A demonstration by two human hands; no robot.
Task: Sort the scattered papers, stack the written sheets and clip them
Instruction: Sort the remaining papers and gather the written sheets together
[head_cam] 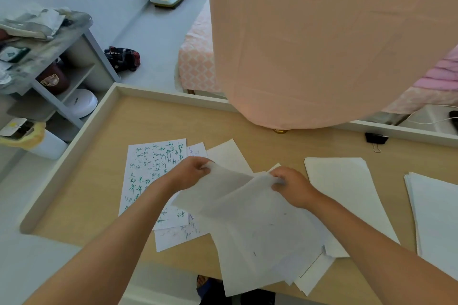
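Both hands are over the middle of the light wooden surface [161, 121], which has a pale raised rim. The left hand [190, 172] pinches the upper corner of a thin white sheet [213, 193] between thumb and curled fingers and holds it a little above the other papers. The right hand [292, 187] is also curled and grips the top edge of a second sheet [262, 210], which lies partly over the first one. I cannot tell if these two sheets have writing on the side that is turned down; only faint marks show through.

Under the hands there is a loose pile of white papers [260, 260], turned at different angles, and its lower edge reaches over the near rim of the surface. To the left of the pile, partly under the left forearm, lies a sheet with green handwriting [148, 168]. One more written sheet [178, 236] looks out from below it.

To the right of the right hand lies a neat stack of blank sheets [347, 193], and a second white stack [436, 218] is at the right edge of the view. A black binder clip [376, 138] rests near the far rim, well apart from all papers.

A large peach cloth [322, 44] hangs down over the far side. On the left stand a grey shelf [74, 57] and a bin with a yellow bag [37, 141].
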